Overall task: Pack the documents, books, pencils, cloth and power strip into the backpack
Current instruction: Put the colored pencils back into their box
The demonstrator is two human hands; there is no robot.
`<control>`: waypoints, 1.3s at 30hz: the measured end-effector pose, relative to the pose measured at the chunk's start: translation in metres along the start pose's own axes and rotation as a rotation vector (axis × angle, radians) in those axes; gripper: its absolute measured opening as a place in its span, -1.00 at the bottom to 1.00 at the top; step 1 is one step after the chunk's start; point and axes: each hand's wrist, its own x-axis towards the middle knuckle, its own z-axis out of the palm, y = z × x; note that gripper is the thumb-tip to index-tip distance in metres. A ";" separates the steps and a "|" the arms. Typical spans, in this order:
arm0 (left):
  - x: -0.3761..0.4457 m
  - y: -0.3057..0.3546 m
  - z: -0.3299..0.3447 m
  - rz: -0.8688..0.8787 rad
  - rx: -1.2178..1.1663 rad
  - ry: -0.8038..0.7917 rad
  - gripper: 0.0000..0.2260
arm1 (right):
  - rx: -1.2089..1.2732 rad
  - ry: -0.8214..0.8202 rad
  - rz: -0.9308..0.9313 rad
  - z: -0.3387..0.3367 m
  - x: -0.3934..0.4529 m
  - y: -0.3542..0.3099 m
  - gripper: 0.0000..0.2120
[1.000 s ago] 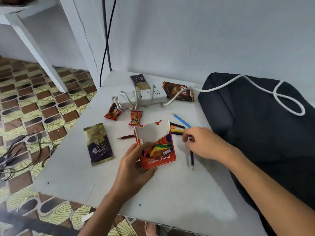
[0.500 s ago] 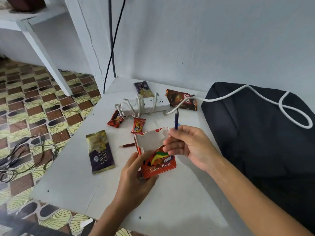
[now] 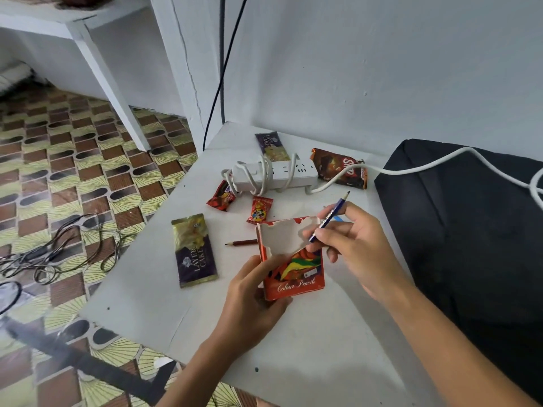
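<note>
My left hand [image 3: 252, 301] grips a red "Colour Pencils" box [image 3: 293, 259] with a torn open top, held just above the white table [image 3: 293, 348]. My right hand [image 3: 352, 245] pinches a dark blue pencil [image 3: 330, 217] tilted over the box's mouth, tip pointing up and away. A brown pencil [image 3: 241, 243] lies on the table left of the box. The white power strip [image 3: 276, 173], wrapped in its cord, sits at the back. Its cord [image 3: 426, 165] trails over the black backpack [image 3: 470, 245] on the right.
Snack wrappers lie about: a purple "Layer Cake" pack [image 3: 194, 251], another [image 3: 271, 145] at the back, two small red sweets [image 3: 260, 210], and a brown packet [image 3: 340, 168]. Loose cables [image 3: 53, 254] lie on the tiled floor at the left. The table's edge runs close to me.
My right hand picked the blue pencil up off the table and brought it over the box's open top. The left hand kept hold of the box.
</note>
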 end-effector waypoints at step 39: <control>0.051 0.023 -0.042 0.475 0.429 0.157 -0.45 | -0.280 0.028 -0.353 0.000 0.027 -0.058 -0.90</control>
